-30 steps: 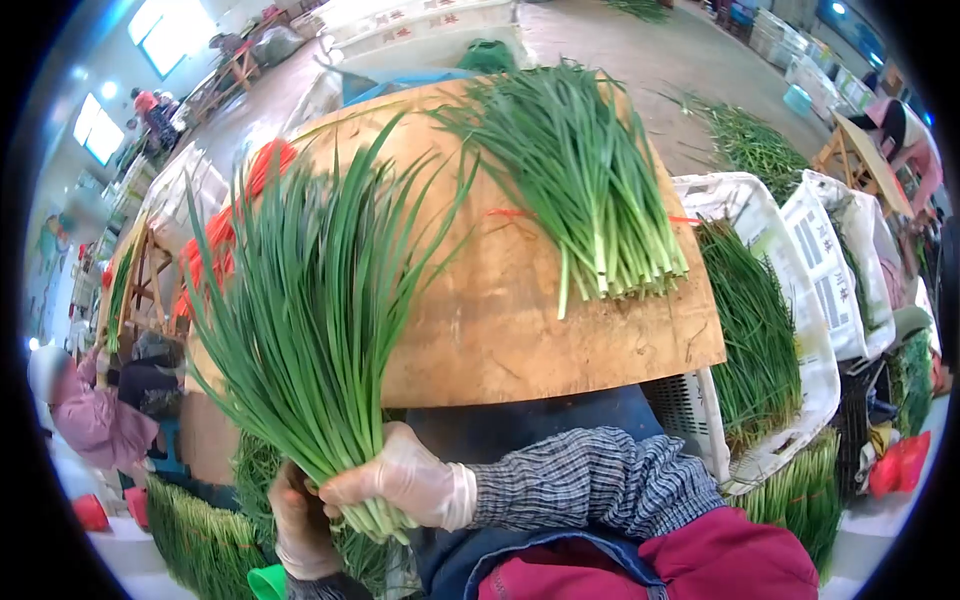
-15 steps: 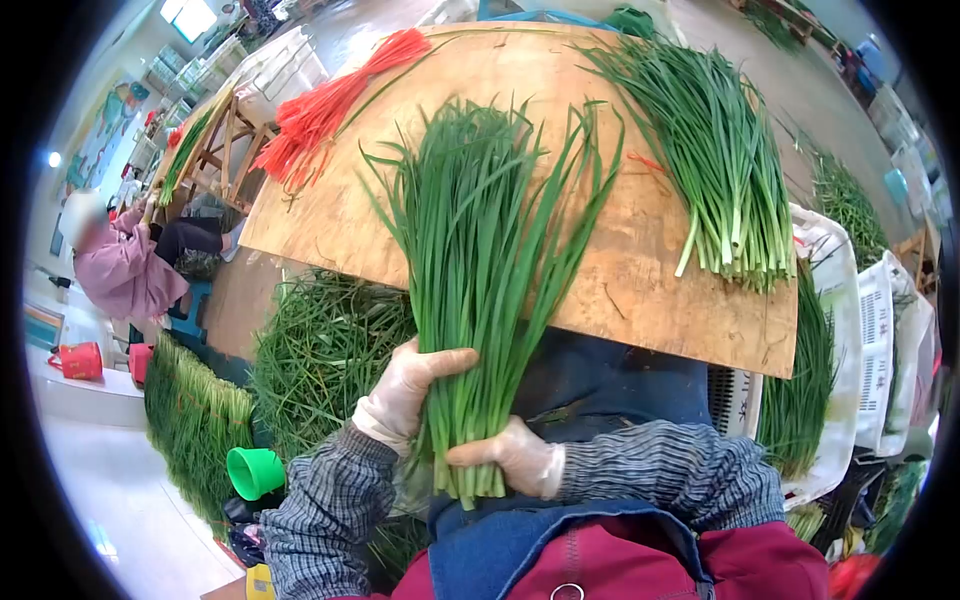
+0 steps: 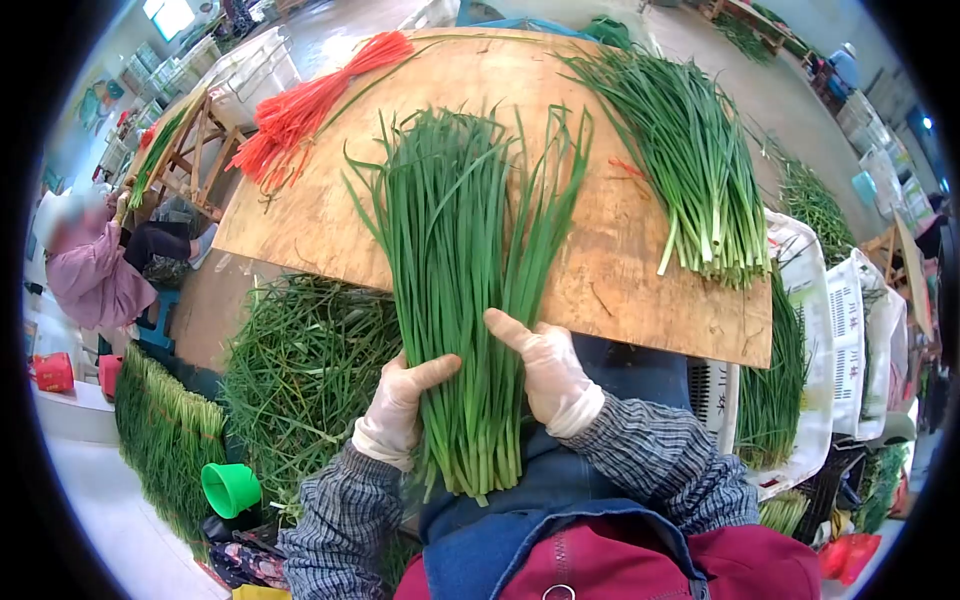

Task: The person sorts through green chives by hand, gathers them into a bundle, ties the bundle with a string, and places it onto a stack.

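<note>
A thick bunch of garlic chives stands in front of my body, green tips lying over the board and pale cut ends pointing down toward my lap. My left hand, in a thin clear glove, is wrapped round its left side with the thumb across the front. On the right side, a little higher, my gloved right hand grips the bunch, thumb pointing up along the leaves. The fingers behind the stalks are hidden on both hands.
On the wooden board lie red ties at the far left and another chive pile at right. Loose leaves, a green bucket and white crates surround me. A person sits at left.
My right hand has moved up from the cut ends to the bunch's right side. The left hand keeps its hold, and the stalks at the bottom look more spread. The view has shifted slightly.
</note>
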Demonstrator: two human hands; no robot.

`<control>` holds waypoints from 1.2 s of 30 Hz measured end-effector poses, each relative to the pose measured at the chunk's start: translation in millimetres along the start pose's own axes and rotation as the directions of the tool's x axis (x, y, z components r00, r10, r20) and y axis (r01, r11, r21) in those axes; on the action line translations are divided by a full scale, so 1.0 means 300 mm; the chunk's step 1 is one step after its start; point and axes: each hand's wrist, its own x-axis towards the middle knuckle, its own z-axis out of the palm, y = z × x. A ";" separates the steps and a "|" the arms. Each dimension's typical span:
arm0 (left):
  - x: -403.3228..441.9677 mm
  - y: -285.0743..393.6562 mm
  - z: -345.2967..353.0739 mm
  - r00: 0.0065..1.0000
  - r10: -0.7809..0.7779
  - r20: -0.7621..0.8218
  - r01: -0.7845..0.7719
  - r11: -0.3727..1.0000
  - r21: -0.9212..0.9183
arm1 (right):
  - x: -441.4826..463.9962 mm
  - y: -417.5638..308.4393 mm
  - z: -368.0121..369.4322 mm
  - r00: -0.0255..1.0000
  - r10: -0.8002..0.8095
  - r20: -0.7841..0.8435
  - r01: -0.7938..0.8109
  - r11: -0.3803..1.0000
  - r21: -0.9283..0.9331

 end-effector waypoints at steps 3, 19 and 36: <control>0.003 -0.028 -0.024 0.999 0.041 -0.019 -0.044 0.986 -0.161 | 0.023 0.045 0.030 0.998 -0.057 -0.003 0.057 0.998 -0.019; -0.028 -0.018 -0.017 0.989 0.142 0.032 -0.144 0.987 0.065 | 0.020 0.063 0.036 0.991 -0.059 -0.122 0.041 0.988 -0.147; -0.033 -0.039 0.031 0.983 0.158 0.095 -0.160 0.987 0.022 | -0.004 0.001 0.056 0.998 -0.054 0.019 0.057 0.977 -0.204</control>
